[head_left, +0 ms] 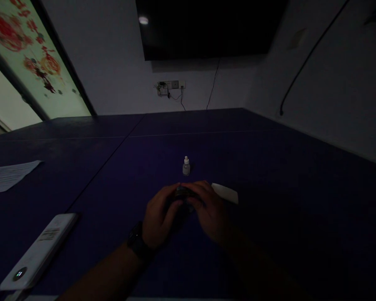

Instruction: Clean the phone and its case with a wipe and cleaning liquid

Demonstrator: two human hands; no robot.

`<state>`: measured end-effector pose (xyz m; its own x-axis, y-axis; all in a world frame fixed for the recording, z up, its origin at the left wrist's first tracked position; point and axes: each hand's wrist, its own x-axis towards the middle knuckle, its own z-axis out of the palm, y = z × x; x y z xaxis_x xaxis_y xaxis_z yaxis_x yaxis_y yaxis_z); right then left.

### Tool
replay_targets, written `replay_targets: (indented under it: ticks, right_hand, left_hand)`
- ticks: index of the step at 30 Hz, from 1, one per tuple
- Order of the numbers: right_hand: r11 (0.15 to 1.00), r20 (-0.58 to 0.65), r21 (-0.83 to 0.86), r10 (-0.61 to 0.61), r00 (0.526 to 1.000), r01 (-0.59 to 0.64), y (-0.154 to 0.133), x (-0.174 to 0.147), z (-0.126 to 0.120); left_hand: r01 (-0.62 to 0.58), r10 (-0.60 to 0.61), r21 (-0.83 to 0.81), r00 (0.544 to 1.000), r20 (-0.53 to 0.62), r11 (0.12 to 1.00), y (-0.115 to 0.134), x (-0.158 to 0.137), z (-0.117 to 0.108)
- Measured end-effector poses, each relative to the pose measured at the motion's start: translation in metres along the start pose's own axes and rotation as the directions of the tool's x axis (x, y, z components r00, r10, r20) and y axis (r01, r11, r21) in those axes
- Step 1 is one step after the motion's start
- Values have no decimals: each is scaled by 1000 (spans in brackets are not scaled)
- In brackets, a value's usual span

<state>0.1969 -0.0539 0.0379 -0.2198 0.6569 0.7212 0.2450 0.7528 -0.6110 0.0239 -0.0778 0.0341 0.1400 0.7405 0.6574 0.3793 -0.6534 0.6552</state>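
My left hand [159,215], with a dark watch [138,241] on its wrist, is closed around one side of a small dark object [182,192]. From the other side my right hand [208,209] grips the same object, thumb and fingers bent around it. Dim light and my fingers hide most of it, so its kind cannot be made out. Just beyond my hands a small dropper bottle [186,167] with a white cap stands upright on the table. A pale flat piece [225,193], perhaps card or cloth, lies right beside my right hand.
The dark blue table [163,150] runs to the wall. On the left lie a white power bank [42,251] with a lit display and a printed sheet [9,177]. A large dark screen [209,25] hangs above wall sockets [172,85] with cables.
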Motion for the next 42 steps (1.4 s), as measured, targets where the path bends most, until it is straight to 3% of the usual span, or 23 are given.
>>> replay_targets:
  ticks: [3,6,10,16,25,32,37,42]
  right_hand:
    - [1000,-5,20,-20,1000,20,-4,-2,4]
    - [998,-48,52,37,998,-35,-4,-7,7]
    - [985,-102,125,132,986,-119,-5,-10,10]
    - [982,-86,170,103,991,-88,-9,-6,7]
    - [956,-32,267,135,990,-122,-19,-4,11]
    - [891,-26,371,292,956,-262,-16,-1,12]
    - [752,-91,541,498,863,-376,-13,-1,15]
    - [718,-79,567,534,842,-403,-7,0,19]
  left_hand:
    - [25,-30,-60,996,-83,998,2,-4,5]
    - [27,-45,-134,990,-136,991,0,-6,9]
    - [39,-71,-213,987,-145,976,0,-7,10]
    - [74,-120,-249,977,-175,966,1,-10,11]
    - [-6,-24,-205,989,-144,979,0,-10,9]
    - [5,-32,-198,991,-133,980,0,-10,10]
    - [33,-104,-295,968,-230,955,-3,-13,13]
    - [49,-167,-379,944,-284,924,-2,-14,14]
